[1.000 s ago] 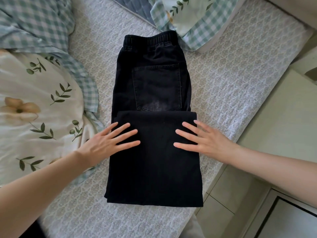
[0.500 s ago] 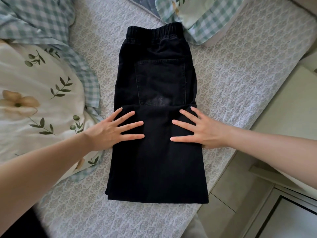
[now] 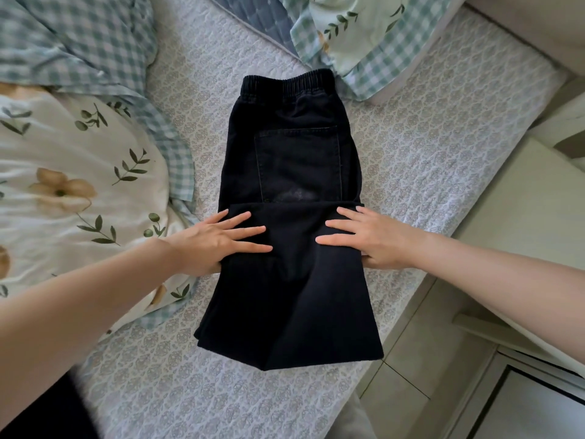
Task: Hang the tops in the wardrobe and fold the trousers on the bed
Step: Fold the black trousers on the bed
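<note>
Pressing flat on a pair of black trousers (image 3: 291, 280), both hands lie with their fingers straight and spread, unclenched. The left hand (image 3: 218, 240) comes in from 8 o'clock and the right hand (image 3: 373, 239) from 4 o'clock. Each thumb is tucked out of sight at a side edge of the cloth, so what the thumbs do is hidden.

The trousers lie in the middle of the bed (image 3: 427, 137), folded over on themselves. The doubled leg part runs toward 6 o'clock and its top edge crosses just below the back pocket (image 3: 299, 163). The layers beneath cannot be seen. A gathered elastic waistband (image 3: 286, 85) sits at 12 o'clock. The fabric looks like heavy, matte denim, and a pale worn patch shows at the pocket's lower edge.

The bed cover is quilted, grey-white, with a small repeating medallion print. At 9 o'clock a crumpled duvet (image 3: 63, 191), cream with leaf sprigs and tan flowers and a green gingham reverse, is cut off by the frame. At 1 o'clock a matching pillow (image 3: 364, 36) touches the waistband's corner. Pale floor tiles (image 3: 408, 359) and a cream cabinet (image 3: 522, 217) fill 4 o'clock, partly covered by the right forearm. A dark, blurred shape (image 3: 47, 413) at 7 o'clock cannot be made out.
</note>
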The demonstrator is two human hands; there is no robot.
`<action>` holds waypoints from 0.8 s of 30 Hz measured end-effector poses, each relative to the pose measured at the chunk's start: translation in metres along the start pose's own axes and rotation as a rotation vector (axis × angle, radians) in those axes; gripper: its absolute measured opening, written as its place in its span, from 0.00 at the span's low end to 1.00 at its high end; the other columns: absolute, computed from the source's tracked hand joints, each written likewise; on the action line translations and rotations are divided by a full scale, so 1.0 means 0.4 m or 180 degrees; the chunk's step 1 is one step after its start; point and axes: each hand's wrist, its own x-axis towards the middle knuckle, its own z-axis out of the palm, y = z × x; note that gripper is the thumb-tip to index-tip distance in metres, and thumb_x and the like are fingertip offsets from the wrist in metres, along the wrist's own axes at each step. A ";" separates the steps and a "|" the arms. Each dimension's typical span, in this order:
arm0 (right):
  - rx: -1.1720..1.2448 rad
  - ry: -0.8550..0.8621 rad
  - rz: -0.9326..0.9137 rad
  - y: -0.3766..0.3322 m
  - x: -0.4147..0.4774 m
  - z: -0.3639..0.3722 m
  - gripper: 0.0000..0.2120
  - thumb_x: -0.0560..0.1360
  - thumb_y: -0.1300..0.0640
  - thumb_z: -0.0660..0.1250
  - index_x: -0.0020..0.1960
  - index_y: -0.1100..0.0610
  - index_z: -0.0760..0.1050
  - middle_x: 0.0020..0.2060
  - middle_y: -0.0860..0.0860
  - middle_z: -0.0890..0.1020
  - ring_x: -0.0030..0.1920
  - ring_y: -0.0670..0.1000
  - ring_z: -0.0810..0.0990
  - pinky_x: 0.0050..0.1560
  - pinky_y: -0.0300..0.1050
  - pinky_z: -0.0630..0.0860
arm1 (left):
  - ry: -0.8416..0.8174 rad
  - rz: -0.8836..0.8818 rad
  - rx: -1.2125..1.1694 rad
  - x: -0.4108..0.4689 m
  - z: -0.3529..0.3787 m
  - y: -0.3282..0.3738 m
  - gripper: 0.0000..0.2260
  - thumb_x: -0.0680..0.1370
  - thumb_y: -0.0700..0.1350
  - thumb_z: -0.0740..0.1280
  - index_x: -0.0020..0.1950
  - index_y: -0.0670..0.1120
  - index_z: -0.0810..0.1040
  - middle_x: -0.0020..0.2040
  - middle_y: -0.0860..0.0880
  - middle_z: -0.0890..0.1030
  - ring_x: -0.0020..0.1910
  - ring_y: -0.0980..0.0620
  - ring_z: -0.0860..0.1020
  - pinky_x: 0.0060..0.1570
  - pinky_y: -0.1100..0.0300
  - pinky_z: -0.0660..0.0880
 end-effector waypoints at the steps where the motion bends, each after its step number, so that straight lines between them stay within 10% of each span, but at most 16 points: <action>1: 0.0028 -0.0089 0.0004 -0.006 -0.012 -0.002 0.29 0.79 0.43 0.58 0.77 0.39 0.50 0.77 0.52 0.58 0.78 0.59 0.51 0.75 0.60 0.53 | -0.0063 -0.0002 -0.0047 -0.013 0.001 0.013 0.50 0.73 0.37 0.65 0.73 0.72 0.34 0.79 0.59 0.38 0.77 0.49 0.31 0.75 0.44 0.34; 7: 0.0251 -0.0617 -0.0012 -0.097 -0.113 0.024 0.28 0.81 0.44 0.56 0.75 0.31 0.46 0.79 0.54 0.47 0.78 0.60 0.44 0.76 0.58 0.51 | -0.0284 0.0237 -0.0926 -0.093 0.037 0.152 0.42 0.78 0.39 0.63 0.73 0.75 0.41 0.79 0.64 0.43 0.77 0.55 0.35 0.75 0.48 0.34; 10: 0.1622 -0.0729 0.0194 -0.123 -0.161 0.029 0.24 0.80 0.44 0.57 0.73 0.31 0.55 0.76 0.46 0.60 0.76 0.48 0.58 0.72 0.45 0.61 | -0.0516 -0.0039 -0.2465 -0.152 0.058 0.187 0.32 0.80 0.41 0.64 0.71 0.75 0.60 0.74 0.69 0.63 0.76 0.67 0.53 0.76 0.57 0.44; 12: 0.2410 -0.0604 0.0660 -0.118 -0.162 0.042 0.18 0.81 0.49 0.57 0.70 0.41 0.67 0.67 0.45 0.75 0.67 0.46 0.72 0.66 0.43 0.68 | -0.0205 -0.1273 -0.3657 -0.127 0.052 0.236 0.15 0.79 0.39 0.67 0.58 0.59 0.83 0.56 0.57 0.83 0.64 0.64 0.75 0.73 0.51 0.64; 14: 0.3067 -0.0417 0.1502 -0.099 -0.135 0.053 0.14 0.83 0.53 0.56 0.65 0.52 0.73 0.59 0.52 0.80 0.59 0.51 0.80 0.61 0.47 0.75 | -0.0192 -0.2366 -0.3509 -0.136 0.053 0.246 0.09 0.75 0.36 0.72 0.43 0.29 0.79 0.40 0.32 0.79 0.58 0.37 0.79 0.62 0.41 0.72; 15: 0.3556 -0.0189 0.1882 -0.092 -0.112 0.050 0.15 0.83 0.51 0.55 0.63 0.53 0.75 0.56 0.54 0.82 0.54 0.51 0.82 0.56 0.48 0.78 | -0.0201 -0.2979 -0.3980 -0.119 0.051 0.244 0.19 0.75 0.47 0.73 0.46 0.30 0.78 0.40 0.31 0.79 0.55 0.30 0.77 0.57 0.43 0.74; 18: 0.4419 0.0343 0.2905 -0.084 -0.043 0.047 0.30 0.80 0.35 0.47 0.63 0.54 0.75 0.56 0.56 0.82 0.52 0.54 0.83 0.52 0.51 0.80 | 0.1093 -0.2898 -0.5647 -0.068 0.057 0.180 0.35 0.70 0.76 0.54 0.65 0.53 0.77 0.55 0.55 0.82 0.59 0.51 0.79 0.61 0.53 0.75; 21: 0.4438 0.0480 0.3327 -0.097 -0.012 0.063 0.38 0.77 0.31 0.44 0.75 0.57 0.63 0.71 0.56 0.70 0.70 0.59 0.69 0.70 0.59 0.66 | 0.1335 -0.2705 -0.5756 -0.075 0.093 0.184 0.27 0.72 0.66 0.67 0.65 0.52 0.77 0.56 0.56 0.84 0.52 0.57 0.83 0.47 0.62 0.78; 24: 0.4530 0.0662 0.2943 -0.133 -0.031 0.079 0.34 0.78 0.33 0.47 0.74 0.54 0.64 0.68 0.47 0.71 0.70 0.50 0.68 0.68 0.47 0.67 | 0.1420 -0.2731 -0.5498 -0.059 0.131 0.236 0.17 0.76 0.53 0.72 0.63 0.53 0.78 0.54 0.56 0.84 0.48 0.61 0.83 0.39 0.70 0.76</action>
